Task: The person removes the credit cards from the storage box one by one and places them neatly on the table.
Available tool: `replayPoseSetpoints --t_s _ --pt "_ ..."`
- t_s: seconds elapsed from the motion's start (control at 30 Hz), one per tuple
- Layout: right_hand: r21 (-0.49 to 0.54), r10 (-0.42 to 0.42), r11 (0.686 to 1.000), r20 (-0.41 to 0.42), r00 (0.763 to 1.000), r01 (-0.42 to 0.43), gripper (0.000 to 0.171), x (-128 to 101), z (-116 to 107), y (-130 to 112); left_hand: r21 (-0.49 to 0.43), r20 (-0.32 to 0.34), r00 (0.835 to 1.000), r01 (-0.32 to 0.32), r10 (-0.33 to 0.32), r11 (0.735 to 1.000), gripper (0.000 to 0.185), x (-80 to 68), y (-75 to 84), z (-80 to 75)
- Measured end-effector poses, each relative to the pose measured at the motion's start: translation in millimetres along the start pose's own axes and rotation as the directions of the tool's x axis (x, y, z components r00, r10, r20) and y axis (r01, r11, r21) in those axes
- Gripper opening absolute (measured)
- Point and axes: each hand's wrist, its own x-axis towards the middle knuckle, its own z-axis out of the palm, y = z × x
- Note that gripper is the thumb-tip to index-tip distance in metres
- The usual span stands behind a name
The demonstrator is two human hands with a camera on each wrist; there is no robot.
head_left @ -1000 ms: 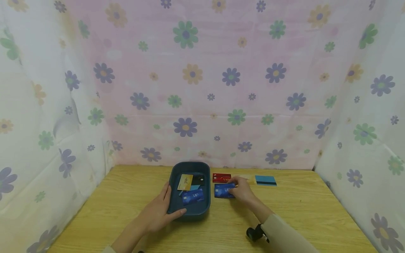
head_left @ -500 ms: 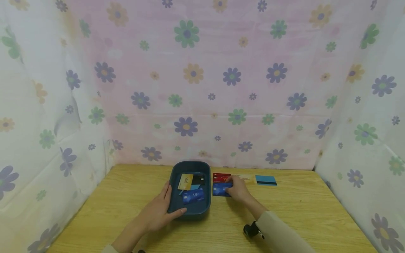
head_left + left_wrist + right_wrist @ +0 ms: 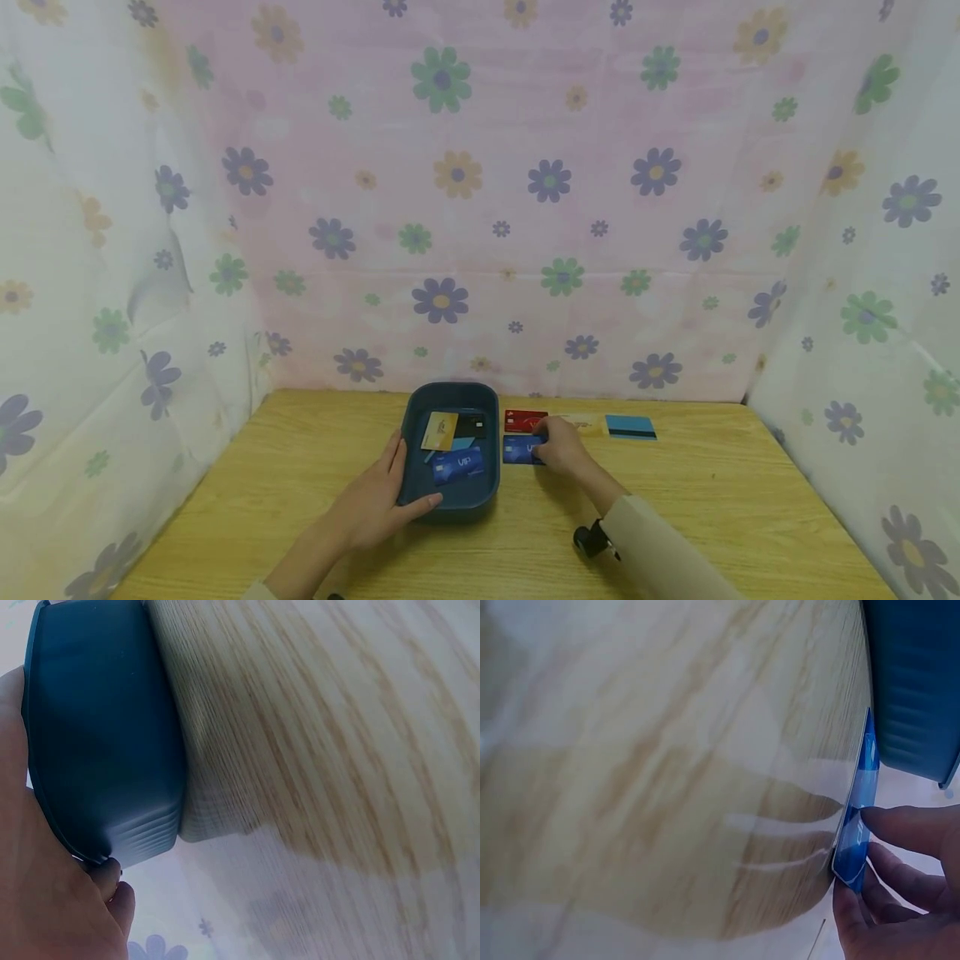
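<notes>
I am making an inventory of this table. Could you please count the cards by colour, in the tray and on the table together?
Dark blue VIP cards: 2, one in the tray, one held by the right hand
Gold: 1
Black: 1
Red: 1
Light blue: 2, one on the table, one partly hidden in the tray
Total: 7
A pale card beside the red one is too faint to count.

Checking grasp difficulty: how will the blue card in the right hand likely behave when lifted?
The blue card looks thin and flat, so probably light and stiff. The right hand pinches it by its edges, one edge raised off the table; its glossy face may be slippery.
</notes>
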Motion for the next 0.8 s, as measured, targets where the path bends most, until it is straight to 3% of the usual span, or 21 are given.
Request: replayPoseSetpoints --t_s 0.8 --pt "-0.066 0.015 0.998 0.019 1.0 -0.014 0.016 3.0 0.5 -3.0 0.006 -0.002 1.0 0.001 -0.001 1.0 0.116 -0.9 2.7 -1.5"
